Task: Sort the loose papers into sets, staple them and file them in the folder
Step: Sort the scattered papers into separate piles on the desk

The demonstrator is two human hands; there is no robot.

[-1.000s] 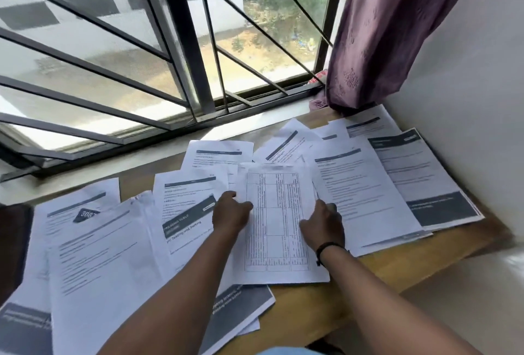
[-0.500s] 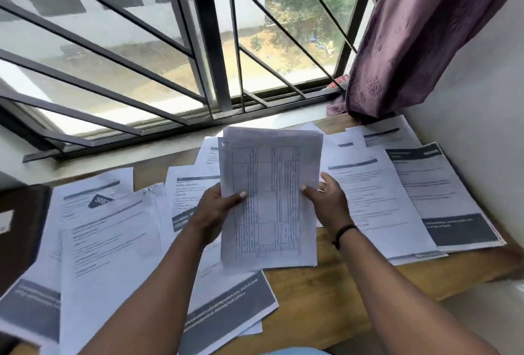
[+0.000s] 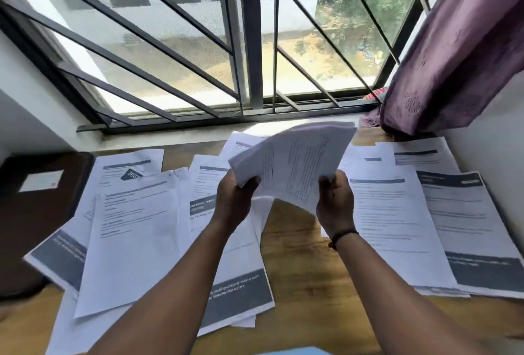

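Above the desk [image 3: 300,241], a sheaf [image 3: 292,167] lifted
Left hand [image 3: 235,201] and right hand [image 3: 334,201] grip it, now tilted flat; flat a second ago; sorting begins.

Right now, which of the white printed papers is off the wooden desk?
The curled sheaf of white printed papers, held up between left hand and right hand; all others lie flat.

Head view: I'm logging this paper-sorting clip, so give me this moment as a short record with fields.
held item: sheaf of papers, lifted off the desk, tilted and curling
left hand: left hand grips its left lower edge
right hand: right hand grips its right lower edge
desk: wooden desk, loose papers spread left and right
folder: dark folder at far left
stapler: not visible
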